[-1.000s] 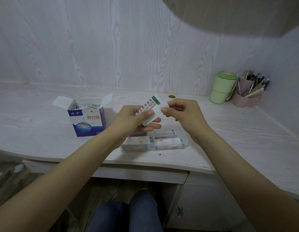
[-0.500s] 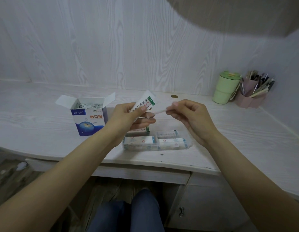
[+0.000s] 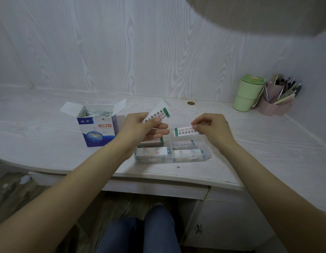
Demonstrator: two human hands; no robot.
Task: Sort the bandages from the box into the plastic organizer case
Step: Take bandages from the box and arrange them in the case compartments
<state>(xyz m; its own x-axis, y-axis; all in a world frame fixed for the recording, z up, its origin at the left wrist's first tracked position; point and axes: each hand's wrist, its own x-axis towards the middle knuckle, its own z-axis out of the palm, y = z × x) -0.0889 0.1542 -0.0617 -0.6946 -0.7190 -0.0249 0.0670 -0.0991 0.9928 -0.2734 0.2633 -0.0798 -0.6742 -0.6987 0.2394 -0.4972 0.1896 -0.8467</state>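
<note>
My right hand (image 3: 212, 127) pinches one bandage (image 3: 185, 131), long axis left-right, directly above the organizer case (image 3: 204, 157). Left hand (image 3: 140, 127) grips what looks like a small stack (image 3: 157, 115); box (image 3: 98, 131) further left.

There is only 1 view. The camera sits on the person's head and looks forward and down. It is a wide view, so the wall bends at the top. The worktop (image 3: 48, 128) runs across the middle, with its front edge close to the person and its far edge at the wall. Both arms reach in from the bottom corners, and the hands (image 3: 140, 125) are near the middle. Below the front edge, the person's knees show.
</note>
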